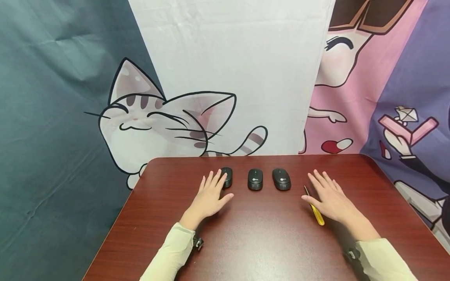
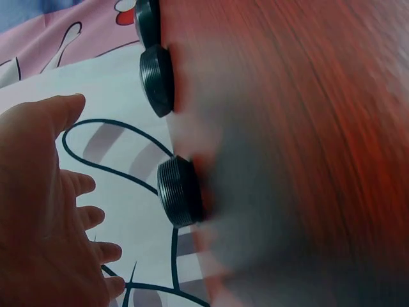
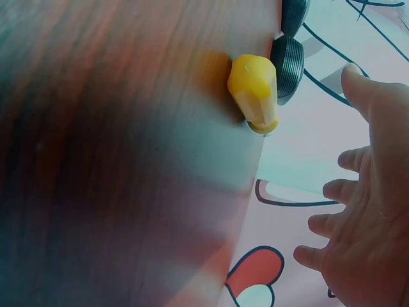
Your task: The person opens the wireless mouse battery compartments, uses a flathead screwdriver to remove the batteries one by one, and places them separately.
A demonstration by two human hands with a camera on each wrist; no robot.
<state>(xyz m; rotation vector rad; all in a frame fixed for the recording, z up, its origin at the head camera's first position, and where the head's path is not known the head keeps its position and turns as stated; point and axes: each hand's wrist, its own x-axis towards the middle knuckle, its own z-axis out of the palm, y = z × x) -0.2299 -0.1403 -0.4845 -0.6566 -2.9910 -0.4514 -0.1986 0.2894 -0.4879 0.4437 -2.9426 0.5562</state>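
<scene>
Head: left hand (image 1: 208, 199) and right hand (image 1: 332, 202), fingers spread wide. Three rounded black mice (image 1: 255, 184) mid-frame on desk (image 1: 249, 249); yellow-handled screwdriver (image 1: 318, 215) right of centre, slanted. Left wrist: mice, ribbed sides, upper left to centre. Right wrist: faceted yellow handle (image 3: 253, 86), upper right of centre.

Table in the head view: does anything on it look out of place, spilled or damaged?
Nothing stands out. The left mouse, middle mouse and right mouse form a row; the left hand partly hides the first. The yellow-handled tool near the right hand is the only different item. I see no spill or damage.
</scene>
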